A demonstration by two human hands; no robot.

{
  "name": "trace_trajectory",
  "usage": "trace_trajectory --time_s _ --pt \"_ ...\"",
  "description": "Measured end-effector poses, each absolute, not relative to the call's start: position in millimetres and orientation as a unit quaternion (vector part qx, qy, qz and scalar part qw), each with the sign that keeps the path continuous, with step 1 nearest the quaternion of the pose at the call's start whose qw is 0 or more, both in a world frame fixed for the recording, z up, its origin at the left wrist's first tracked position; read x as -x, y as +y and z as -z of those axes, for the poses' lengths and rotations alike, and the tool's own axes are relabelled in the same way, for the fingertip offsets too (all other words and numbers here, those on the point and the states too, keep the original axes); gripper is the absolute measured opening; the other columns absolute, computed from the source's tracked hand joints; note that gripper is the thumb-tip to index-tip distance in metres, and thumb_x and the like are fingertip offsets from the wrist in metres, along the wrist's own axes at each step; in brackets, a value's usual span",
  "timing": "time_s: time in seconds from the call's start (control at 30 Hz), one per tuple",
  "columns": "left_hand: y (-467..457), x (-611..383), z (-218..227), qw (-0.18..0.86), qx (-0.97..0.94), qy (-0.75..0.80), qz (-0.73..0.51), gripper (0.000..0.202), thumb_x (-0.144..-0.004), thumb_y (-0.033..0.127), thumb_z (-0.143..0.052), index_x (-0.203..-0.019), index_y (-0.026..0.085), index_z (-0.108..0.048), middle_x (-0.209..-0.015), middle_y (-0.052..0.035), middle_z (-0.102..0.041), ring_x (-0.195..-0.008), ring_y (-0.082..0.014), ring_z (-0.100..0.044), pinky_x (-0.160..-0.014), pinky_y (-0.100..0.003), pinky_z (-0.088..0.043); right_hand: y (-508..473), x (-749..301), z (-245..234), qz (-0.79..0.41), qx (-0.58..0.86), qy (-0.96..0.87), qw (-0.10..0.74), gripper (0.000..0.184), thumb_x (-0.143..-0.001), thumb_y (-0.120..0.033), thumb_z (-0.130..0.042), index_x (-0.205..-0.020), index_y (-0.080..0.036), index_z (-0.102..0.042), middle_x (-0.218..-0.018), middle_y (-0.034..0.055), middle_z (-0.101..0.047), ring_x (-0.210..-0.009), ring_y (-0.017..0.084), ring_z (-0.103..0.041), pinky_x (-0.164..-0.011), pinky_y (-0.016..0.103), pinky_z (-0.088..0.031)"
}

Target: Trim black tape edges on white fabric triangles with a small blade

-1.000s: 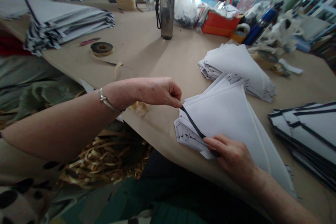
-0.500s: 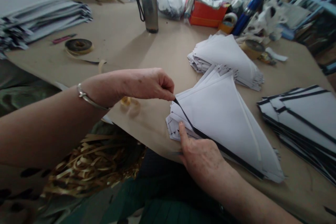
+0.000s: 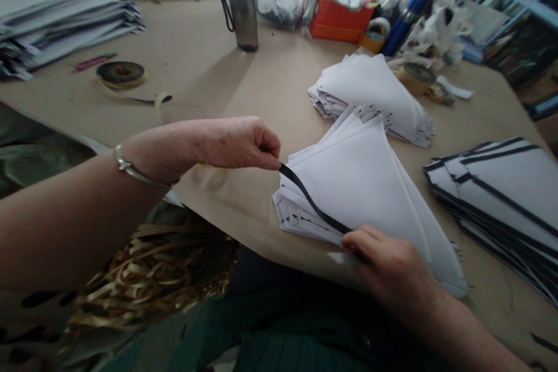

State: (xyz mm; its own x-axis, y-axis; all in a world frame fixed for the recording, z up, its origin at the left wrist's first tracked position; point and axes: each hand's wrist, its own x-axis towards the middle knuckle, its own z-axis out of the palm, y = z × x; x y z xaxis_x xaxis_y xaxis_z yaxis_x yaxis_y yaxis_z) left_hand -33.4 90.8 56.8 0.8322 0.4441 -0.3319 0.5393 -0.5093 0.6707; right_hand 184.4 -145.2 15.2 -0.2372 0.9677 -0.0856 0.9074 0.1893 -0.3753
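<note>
Nearest to me, below the table's near edge, a heap of curled golden strips (image 3: 148,279) lies at my left side. My right hand (image 3: 387,261) rests palm down on the near corner of a stack of white triangular sheets (image 3: 366,180). Its fingers are bent onto one end of a black strip (image 3: 311,200). Whether they pinch the strip or only press it, I cannot tell.

The strip runs up and left along the stack's left edge. It lifts off the paper to my left hand (image 3: 244,142), which is closed, thumb and forefinger pinching the strip's free end just past the stack's corner. A metal bracelet (image 3: 131,170) circles that wrist. The stack's near corner reaches almost to the table's edge.

To the right, apart from my stack, lies a pile of black-edged sheets (image 3: 497,186), with a narrow lane of bare table between them. Just behind my stack, touching its tip, sits a second stack of white sheets (image 3: 370,93).

The table (image 3: 261,81), covered in brown paper, is widest open in the middle and to the left of my left hand. Farther left lies a flat roll of tape (image 3: 121,72) with a loose tail. Behind it, at the far left edge, is a tall pile of grey sheets (image 3: 56,17).

At the far side stand a dark water bottle (image 3: 239,3), an orange box (image 3: 337,20) and a blue bottle (image 3: 407,17), amid crowded clutter.
</note>
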Motion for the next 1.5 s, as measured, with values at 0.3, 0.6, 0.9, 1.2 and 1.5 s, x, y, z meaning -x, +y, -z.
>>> trace_trajectory --time_s 0.3,0.6,0.9,1.2,1.5 --pt "94 40 -53 0.384 -0.867 0.306 0.086 0.025 -0.071 0.039 -0.055 -0.063 0.016 -0.06 -0.053 0.0028 -0.039 -0.05 -0.009 -0.035 -0.047 -0.022 -0.024 -155 -224 19 -0.12 0.616 -0.772 0.107 0.027 -0.074 -0.005 -0.045 -0.092 -0.021 -0.059 -0.085 0.0022 -0.064 -0.072 0.016 -0.064 -0.063 0.025 -0.045" --pt "94 42 -36 0.343 -0.869 0.333 0.124 0.019 -0.071 0.033 -0.056 -0.061 0.017 -0.06 -0.052 0.0031 -0.042 -0.051 -0.0102 -0.036 -0.049 -0.025 -0.025 -157 -226 25 -0.043 0.585 -0.805 0.086 0.02 -0.083 -0.013 -0.044 -0.097 -0.022 -0.055 -0.088 0.0014 -0.065 -0.066 0.014 -0.066 -0.054 0.025 -0.045" --pt "95 40 -23 0.336 -0.867 0.339 0.147 0.024 -0.071 0.036 -0.059 -0.058 0.017 -0.057 -0.049 0.0045 -0.037 -0.048 -0.0092 -0.033 -0.047 -0.026 -0.023 -154 -219 18 -0.041 0.596 -0.795 0.104 0.023 -0.085 -0.012 -0.038 -0.093 -0.022 -0.056 -0.086 0.0016 -0.067 -0.064 0.013 -0.066 -0.054 0.023 -0.046" --pt "95 38 -25 0.328 -0.861 0.344 0.18 0.025 -0.073 0.035 -0.057 -0.059 0.016 -0.058 -0.049 0.0045 -0.037 -0.047 -0.0088 -0.033 -0.047 -0.025 -0.023 -156 -226 22 -0.042 0.583 -0.807 0.085 0.019 -0.086 -0.016 -0.042 -0.095 -0.023 -0.056 -0.086 0.0007 -0.067 -0.063 0.013 -0.066 -0.053 0.023 -0.048" --pt "80 27 -25 0.233 -0.884 0.36 0.186 0.022 -0.072 0.033 -0.058 -0.069 0.015 -0.07 -0.052 -0.0008 -0.055 -0.048 -0.0109 -0.04 -0.05 -0.027 -0.028 -156 -223 20 -0.06 0.603 -0.79 0.089 0.021 -0.086 -0.015 -0.04 -0.093 -0.023 -0.059 -0.087 0.0016 -0.067 -0.065 0.014 -0.066 -0.055 0.023 -0.049"
